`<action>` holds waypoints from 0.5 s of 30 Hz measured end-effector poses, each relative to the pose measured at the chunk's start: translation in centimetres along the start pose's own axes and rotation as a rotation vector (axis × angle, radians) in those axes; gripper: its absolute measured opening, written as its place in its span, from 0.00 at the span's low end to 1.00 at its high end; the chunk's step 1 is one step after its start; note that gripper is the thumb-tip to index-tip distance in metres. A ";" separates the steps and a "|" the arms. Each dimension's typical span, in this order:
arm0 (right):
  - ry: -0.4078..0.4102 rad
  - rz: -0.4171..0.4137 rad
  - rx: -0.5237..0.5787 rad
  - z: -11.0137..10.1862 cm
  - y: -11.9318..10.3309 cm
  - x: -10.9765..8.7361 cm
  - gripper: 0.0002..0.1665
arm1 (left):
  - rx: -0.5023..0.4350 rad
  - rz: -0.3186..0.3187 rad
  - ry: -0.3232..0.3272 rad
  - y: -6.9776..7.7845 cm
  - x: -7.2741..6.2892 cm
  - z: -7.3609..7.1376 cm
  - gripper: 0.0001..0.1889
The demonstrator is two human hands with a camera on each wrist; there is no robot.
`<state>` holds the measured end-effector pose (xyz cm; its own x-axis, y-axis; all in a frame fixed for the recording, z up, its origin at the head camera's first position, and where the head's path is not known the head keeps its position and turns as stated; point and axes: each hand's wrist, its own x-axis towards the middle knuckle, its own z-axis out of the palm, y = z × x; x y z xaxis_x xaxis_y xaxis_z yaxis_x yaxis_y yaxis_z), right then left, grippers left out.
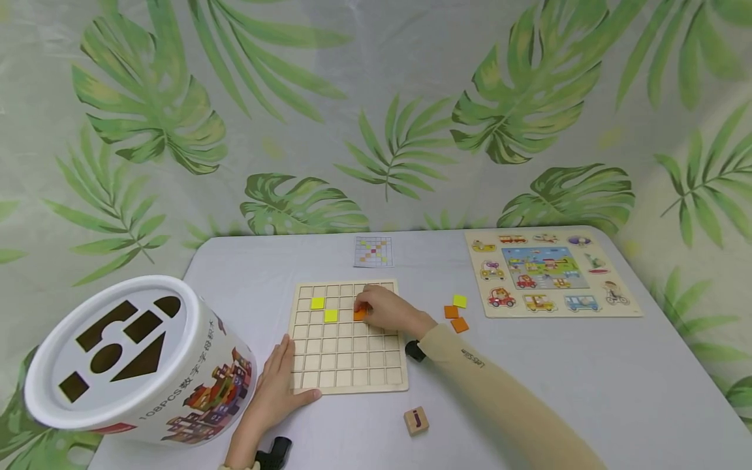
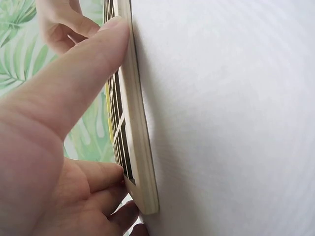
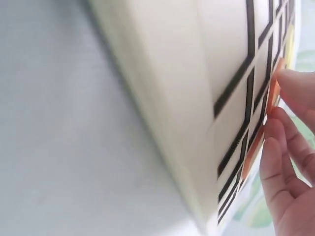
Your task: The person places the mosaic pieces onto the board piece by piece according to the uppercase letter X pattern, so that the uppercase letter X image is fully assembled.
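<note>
A wooden grid board (image 1: 329, 361) lies on the table, with yellow tiles (image 1: 318, 303) in two of its squares. Over its upper right part, my right hand (image 1: 384, 309) pinches an orange tile (image 3: 274, 91) between thumb and fingers, low against the grid. A second orange tile (image 3: 252, 156) lies beside it, partly covered by the fingers. At the board's near left corner rests my left hand (image 1: 279, 382); its fingers lie along the left side, and the thumb (image 2: 106, 44) touches the near edge.
Loose orange and yellow tiles (image 1: 451, 312) lie right of the board, before a vehicle puzzle (image 1: 552, 307). A pattern card (image 1: 373, 252) is behind the board. A wooden letter block (image 1: 416, 421) sits nearer me. The big white bucket (image 1: 229, 365) stands at left.
</note>
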<state>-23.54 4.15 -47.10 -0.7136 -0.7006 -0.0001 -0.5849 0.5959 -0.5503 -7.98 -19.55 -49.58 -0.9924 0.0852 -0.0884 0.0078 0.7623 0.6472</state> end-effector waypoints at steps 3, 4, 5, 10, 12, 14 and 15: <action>0.025 0.025 0.074 -0.8 0.7 -1.1 0.12 | -0.003 0.006 0.001 0.0 0.0 0.0 0.60; 0.039 0.025 0.098 -1.2 1.1 -1.7 0.12 | -0.003 0.006 0.001 0.1 0.0 0.0 0.60; 0.055 0.022 0.122 -1.7 1.6 -2.3 0.12 | -0.002 0.006 0.000 0.1 0.0 0.1 0.60; 0.123 0.010 0.176 -3.8 4.5 -6.6 0.10 | 0.003 -0.001 0.002 -0.1 0.0 0.1 0.60; 0.140 0.027 0.179 -4.3 5.6 -8.5 0.10 | 0.006 -0.002 0.001 -0.1 0.0 0.1 0.60; 0.147 0.055 0.184 -4.7 6.6 -10.4 0.10 | 0.007 -0.001 -0.003 -0.2 0.1 0.1 0.61; 0.149 0.069 0.190 -4.8 7.0 -11.3 0.10 | 0.006 -0.001 -0.005 -0.2 0.1 0.1 0.61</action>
<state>-21.42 18.15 -46.94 -0.8063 -0.5871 0.0719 -0.4597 0.5456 -0.7007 -8.07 -19.65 -49.81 -0.9918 0.0877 -0.0933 0.0073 0.7662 0.6426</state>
